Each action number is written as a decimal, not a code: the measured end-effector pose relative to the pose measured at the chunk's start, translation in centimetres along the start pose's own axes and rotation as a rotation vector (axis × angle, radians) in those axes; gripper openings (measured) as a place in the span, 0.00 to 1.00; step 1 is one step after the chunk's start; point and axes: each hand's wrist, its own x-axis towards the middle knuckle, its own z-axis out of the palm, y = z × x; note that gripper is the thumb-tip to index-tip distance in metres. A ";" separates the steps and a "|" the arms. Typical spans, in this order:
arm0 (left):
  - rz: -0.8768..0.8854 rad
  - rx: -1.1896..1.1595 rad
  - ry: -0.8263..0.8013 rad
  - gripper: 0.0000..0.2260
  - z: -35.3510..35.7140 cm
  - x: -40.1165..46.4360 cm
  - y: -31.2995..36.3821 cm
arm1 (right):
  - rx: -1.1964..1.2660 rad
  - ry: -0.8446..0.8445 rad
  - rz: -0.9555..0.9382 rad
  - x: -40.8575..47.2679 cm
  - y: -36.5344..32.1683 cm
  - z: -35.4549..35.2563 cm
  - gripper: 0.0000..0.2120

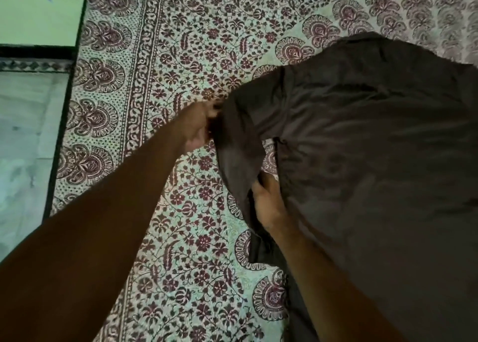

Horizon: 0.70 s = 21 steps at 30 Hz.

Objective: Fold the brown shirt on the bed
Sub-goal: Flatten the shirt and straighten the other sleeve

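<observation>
Brown shirt (362, 160) spread on the bed, over a bedsheet (181, 212) with dark red flower print, mostly on the right side of the view. Body of the shirt lying open and rather flat, with soft wrinkles; no fold visible on it yet. Far edge near the top of the view, near edge running out of the picture at the bottom right.

One sleeve (240, 145) stretched out to the left from the body. Left hand (199, 127) at the end of this sleeve, fingers clenched on the cuff edge, pulling it outward. Right hand (269, 202) lower, at the place where sleeve and side of the body meet, fingers closed on a pinch of the cloth there. A small gap of bedsheet showing between the sleeve and the body, so the sleeve apparently lifted a little, not pressed flat.

Judgement: very early stage. Shirt laid out, sleeve only being straightened or prepared for the first fold inward. Still left: folding of this sleeve over the body, then the other side (not visible here), then folding of the length.

Beyond the left edge of the bed, pale floor (23, 145) and a wall.
</observation>
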 end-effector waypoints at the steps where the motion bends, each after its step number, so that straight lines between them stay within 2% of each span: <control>1: -0.021 0.005 0.018 0.12 -0.5 -0.3 -0.6 | 0.207 0.071 0.123 -0.4 -0.9 0.7 0.09; 3: -0.085 0.073 -0.009 0.15 -1.4 -1.3 -2.0 | 0.702 0.129 0.352 -0.4 -1.7 2.0 0.19; 4: -0.127 0.096 -0.047 0.20 -1.6 -1.9 -2.9 | 0.861 0.135 0.435 -0.5 -1.8 2.2 0.24; 5: -0.155 0.106 -0.089 0.26 -2.0 -2.3 -3.7 | 0.903 0.155 0.476 -0.6 -2.0 2.7 0.23; 7: -0.163 0.147 -0.176 0.31 -3.1 -3.1 -4.8 | 0.898 0.167 0.484 -0.7 -2.5 3.8 0.13; 8: -0.150 0.176 -0.205 0.32 -3.8 -3.5 -5.3 | 0.879 0.174 0.461 -0.8 -2.5 4.2 0.12; 10: -0.115 0.245 -0.262 0.29 -5.7 -3.9 -5.9 | 0.896 0.237 0.298 -0.3 -3.1 4.8 0.17; 11: -0.105 0.261 -0.287 0.25 -6.7 -4.0 -6.1 | 0.963 0.224 0.246 -0.4 -4.0 4.8 0.22; 12: -0.086 0.275 -0.307 0.21 -7.7 -4.2 -6.3 | 0.918 0.194 0.191 -0.3 -4.8 5.1 0.24; 13: -0.064 0.295 -0.312 0.17 -8.4 -4.4 -6.2 | 0.781 0.192 0.154 -0.3 -5.3 5.3 0.20; 15: -0.007 0.332 -0.265 0.12 -9.6 -4.6 -6.0 | 0.470 0.276 0.154 -0.1 -6.0 6.2 0.05; 16: 0.023 0.346 -0.220 0.13 -10.1 -4.7 -5.8 | 0.425 0.314 0.174 -0.1 -6.5 6.6 0.03; 17: 0.055 0.366 -0.184 0.17 -10.5 -4.9 -5.4 | 0.499 0.323 0.211 -0.1 -6.7 7.1 0.05; 19: 0.081 0.424 -0.195 0.25 -11.4 -5.5 -4.5 | 0.827 0.284 0.246 -0.1 -8.0 7.7 0.04; 21: 0.019 0.574 -0.305 0.22 -12.7 -6.6 -3.4 | 1.005 0.292 0.328 0.2 -9.0 8.2 0.03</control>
